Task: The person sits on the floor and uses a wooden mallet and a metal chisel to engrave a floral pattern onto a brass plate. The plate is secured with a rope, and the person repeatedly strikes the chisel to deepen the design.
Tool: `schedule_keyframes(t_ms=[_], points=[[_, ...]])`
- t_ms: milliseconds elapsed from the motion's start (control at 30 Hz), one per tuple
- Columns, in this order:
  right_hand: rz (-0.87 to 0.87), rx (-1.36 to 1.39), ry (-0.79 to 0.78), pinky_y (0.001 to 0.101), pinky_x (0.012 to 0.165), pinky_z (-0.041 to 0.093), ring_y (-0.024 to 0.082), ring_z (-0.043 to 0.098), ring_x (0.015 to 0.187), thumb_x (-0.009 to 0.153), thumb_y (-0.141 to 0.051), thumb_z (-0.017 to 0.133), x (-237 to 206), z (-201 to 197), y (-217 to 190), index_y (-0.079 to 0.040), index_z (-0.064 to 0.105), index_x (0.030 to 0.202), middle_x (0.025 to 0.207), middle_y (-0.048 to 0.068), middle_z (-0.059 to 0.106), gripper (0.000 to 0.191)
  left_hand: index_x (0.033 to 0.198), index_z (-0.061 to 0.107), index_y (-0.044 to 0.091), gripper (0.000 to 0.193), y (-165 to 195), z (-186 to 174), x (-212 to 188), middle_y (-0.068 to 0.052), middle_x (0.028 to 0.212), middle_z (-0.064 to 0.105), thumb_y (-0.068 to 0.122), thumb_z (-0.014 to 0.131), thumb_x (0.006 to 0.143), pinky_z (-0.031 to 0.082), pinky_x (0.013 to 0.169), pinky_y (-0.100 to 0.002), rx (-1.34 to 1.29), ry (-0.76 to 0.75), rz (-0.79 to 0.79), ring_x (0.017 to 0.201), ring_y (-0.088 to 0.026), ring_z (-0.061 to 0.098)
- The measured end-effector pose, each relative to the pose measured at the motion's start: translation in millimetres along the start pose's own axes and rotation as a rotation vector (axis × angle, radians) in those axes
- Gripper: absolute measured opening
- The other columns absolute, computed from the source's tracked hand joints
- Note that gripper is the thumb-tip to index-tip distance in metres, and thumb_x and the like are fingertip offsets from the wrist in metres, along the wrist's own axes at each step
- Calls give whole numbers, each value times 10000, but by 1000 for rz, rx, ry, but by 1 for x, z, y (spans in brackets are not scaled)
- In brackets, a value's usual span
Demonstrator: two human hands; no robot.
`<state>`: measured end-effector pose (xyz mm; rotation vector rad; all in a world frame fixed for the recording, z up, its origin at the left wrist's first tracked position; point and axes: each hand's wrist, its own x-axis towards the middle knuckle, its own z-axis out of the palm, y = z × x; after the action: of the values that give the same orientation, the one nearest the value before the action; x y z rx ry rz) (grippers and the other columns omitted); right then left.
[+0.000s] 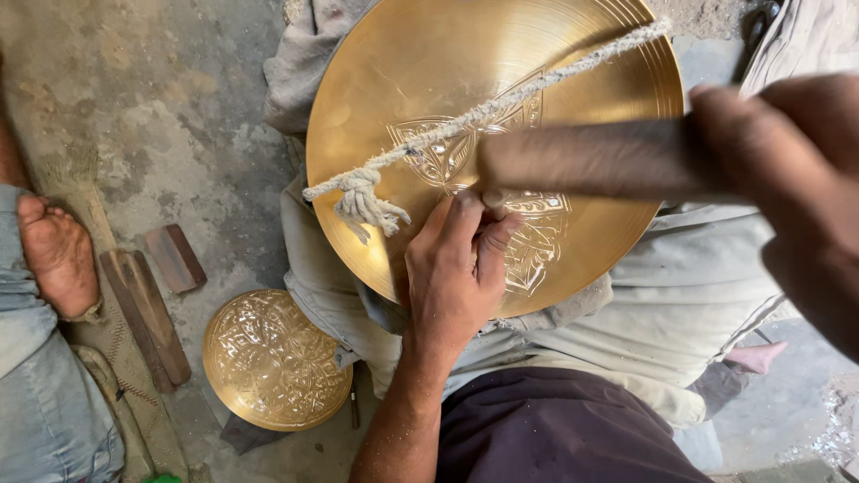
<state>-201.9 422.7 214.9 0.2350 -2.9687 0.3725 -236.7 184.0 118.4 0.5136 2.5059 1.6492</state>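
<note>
Left hand [452, 273] fingers pinch a small chisel, mostly hidden, against the engraved brass plate [403, 72] at centre. Right hand [787, 170], at three o'clock, grips a blurred wooden mallet [582, 161]. A knotted rope [362, 197] crosses the plate. A finished engraved brass plate [273, 358] lies at seven o'clock.

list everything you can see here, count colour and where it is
large brass plate: 1, gold, partly engraved, top centre on pale cloth
rope: 1, off-white, knotted at its left end, lying across the large plate
small brass plate: 1, gold, fully engraved, on the floor lower left
wooden pieces: 2 or so, brown, on the floor left of the small plate
pale cloth: 1, beige, under the large plate
another person's foot: 1, bare, far left
left hand: 1, on the large plate, fingers pinching a small tool I cannot make out
right hand: 1, right edge, gripping a blurred brown wooden handle
</note>
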Motion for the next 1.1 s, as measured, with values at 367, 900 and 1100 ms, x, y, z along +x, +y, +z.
schedule_keyframes(t_ms=[367, 900, 1100], points=[[553, 86, -413, 350, 769, 579, 244, 685, 891, 958, -118, 714, -26, 83, 100, 41, 603, 1250, 1006, 165, 664, 350, 1052, 610, -2, 176, 11, -14, -2, -79, 1130, 716, 112, 735, 1002, 677, 754, -266, -204, 65, -79, 938, -130, 758], [351, 526, -49, 309, 713, 584, 177, 728, 833, 886, -269, 800, 38, -8, -18, -16, 631, 1145, 949, 137, 723, 399, 1021, 627, 37, 174, 5, -9, 8, -90, 878, 666, 134, 756, 958, 552, 648, -351, 3, -17, -16, 769, -221, 723], [-51, -265, -90, 414, 653, 570, 306, 724, 716, 756, -177, 858, 61, -21, -32, -30, 676, 995, 862, 136, 734, 334, 998, 648, 58, 184, 0, -6, 6, -88, 856, 666, 162, 789, 941, 545, 630, -363, 124, 2, 23, 737, -235, 700]])
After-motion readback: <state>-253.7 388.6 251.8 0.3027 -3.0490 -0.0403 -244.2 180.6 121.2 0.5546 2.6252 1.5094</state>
